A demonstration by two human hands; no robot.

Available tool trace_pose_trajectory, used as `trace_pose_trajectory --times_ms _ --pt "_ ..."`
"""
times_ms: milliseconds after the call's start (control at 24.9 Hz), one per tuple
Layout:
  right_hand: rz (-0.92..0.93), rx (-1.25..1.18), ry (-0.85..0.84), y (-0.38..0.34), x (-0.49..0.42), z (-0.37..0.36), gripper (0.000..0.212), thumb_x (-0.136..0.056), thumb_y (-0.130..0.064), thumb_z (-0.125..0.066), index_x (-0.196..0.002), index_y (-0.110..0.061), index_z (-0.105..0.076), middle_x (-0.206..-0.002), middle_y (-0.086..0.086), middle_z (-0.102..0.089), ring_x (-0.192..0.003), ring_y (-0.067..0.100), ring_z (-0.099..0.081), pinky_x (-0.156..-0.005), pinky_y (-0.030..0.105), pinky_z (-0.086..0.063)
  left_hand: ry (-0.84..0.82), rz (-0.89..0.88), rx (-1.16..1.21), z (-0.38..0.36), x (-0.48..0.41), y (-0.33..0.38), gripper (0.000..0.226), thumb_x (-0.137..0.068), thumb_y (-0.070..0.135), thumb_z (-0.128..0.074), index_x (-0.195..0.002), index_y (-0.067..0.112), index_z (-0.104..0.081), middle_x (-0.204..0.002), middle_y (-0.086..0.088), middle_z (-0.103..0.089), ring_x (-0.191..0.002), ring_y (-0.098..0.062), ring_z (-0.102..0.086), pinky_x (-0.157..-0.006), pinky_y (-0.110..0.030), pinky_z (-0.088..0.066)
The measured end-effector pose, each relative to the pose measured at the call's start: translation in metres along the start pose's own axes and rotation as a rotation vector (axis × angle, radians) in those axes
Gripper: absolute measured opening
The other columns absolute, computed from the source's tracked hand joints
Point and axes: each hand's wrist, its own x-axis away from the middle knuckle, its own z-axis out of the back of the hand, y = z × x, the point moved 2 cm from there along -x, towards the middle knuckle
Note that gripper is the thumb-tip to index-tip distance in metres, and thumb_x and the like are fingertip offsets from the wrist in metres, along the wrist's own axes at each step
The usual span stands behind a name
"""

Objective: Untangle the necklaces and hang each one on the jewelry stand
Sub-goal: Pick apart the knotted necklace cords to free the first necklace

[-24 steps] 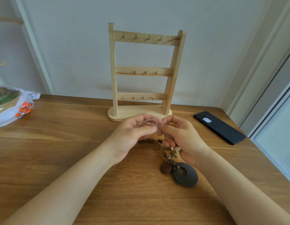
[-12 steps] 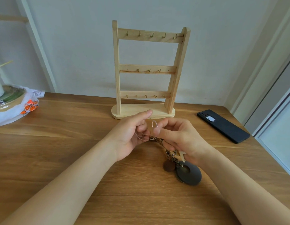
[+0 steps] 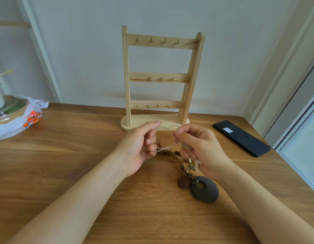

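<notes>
My left grip (image 3: pixel 142 147) pinches the thin pale necklace (image 3: pixel 168 147); my right grip (image 3: pixel 202 150) pinches its loop, just above the brown braided necklace (image 3: pixel 170 154) lying on the worktop (image 3: pixel 73 155). The strands want slow, gentle parting, lest a knot tighten. Bag (image 3: pixel 15 124) at left, empty stand (image 3: pixel 159 78) behind, phone (image 3: pixel 240 138) at right.

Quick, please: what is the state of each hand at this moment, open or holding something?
Left hand: closed, pinching the thin pale cord.
Right hand: closed, pinching the same cord.
</notes>
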Motion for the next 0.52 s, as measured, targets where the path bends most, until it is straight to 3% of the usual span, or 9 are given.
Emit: trace_pose_trajectory --times_ms 121,201,322,443,523 --pt "-0.022 -0.085 -0.057 0.0 -0.0006 0.0011 0.016 -0.088 -0.018 -0.066 -0.091 -0.002 -0.068 -0.076 0.011 -0.062 -0.035 0.006 -0.031 -0.041 0.022 -0.038 -0.029 0.02 -0.091 0.0007 0.0012 -0.0027 0.028 -0.096 0.04 -0.059 -0.088 0.015 -0.07 -0.063 -0.002 -0.055 -0.044 -0.011 -0.041 -0.041 -0.021 -0.029" --pt "-0.016 -0.057 -0.068 0.0001 -0.0006 0.0018 0.02 -0.087 -0.02 -0.067 -0.094 -0.002 -0.07 -0.074 0.01 -0.062 -0.035 0.006 -0.032 -0.041 0.022 -0.037 -0.073 -0.028 -0.177 -0.0006 0.0008 -0.0024 0.03 -0.098 0.04 -0.058 -0.106 0.017 -0.075 -0.087 -0.009 -0.066 -0.053 -0.013 -0.051 -0.044 -0.021 -0.034" --pt "0.007 0.04 -0.04 0.0011 -0.0002 0.0014 0.013 -0.092 -0.015 -0.066 -0.094 -0.003 -0.07 -0.071 0.009 -0.062 -0.036 0.007 -0.035 -0.041 0.023 -0.036 -0.119 -0.14 -0.288 -0.0021 0.0027 -0.0017 0.031 -0.089 0.044 -0.067 -0.103 0.019 -0.078 -0.101 -0.004 -0.066 -0.078 -0.015 -0.057 -0.062 -0.027 -0.044" --pt "0.03 0.071 -0.025 0.0002 0.0003 0.0005 0.006 -0.094 -0.011 -0.067 -0.093 -0.005 -0.069 -0.07 0.011 -0.063 -0.041 0.012 -0.038 -0.042 0.024 -0.036 -0.087 -0.166 -0.315 -0.0034 0.0032 -0.0036 0.019 -0.082 0.034 -0.074 -0.092 0.02 -0.079 -0.09 0.001 -0.07 -0.08 -0.011 -0.059 -0.065 -0.026 -0.045" --pt "0.019 0.02 -0.057 -0.0021 0.0005 -0.0002 0.006 -0.095 -0.01 -0.065 -0.093 -0.004 -0.065 -0.07 0.012 -0.062 -0.039 0.01 -0.037 -0.041 0.024 -0.036 -0.103 -0.093 -0.196 -0.0023 0.0016 -0.0037 0.009 -0.086 0.027 -0.07 -0.086 0.02 -0.076 -0.094 -0.002 -0.067 -0.081 -0.012 -0.059 -0.065 -0.026 -0.044"
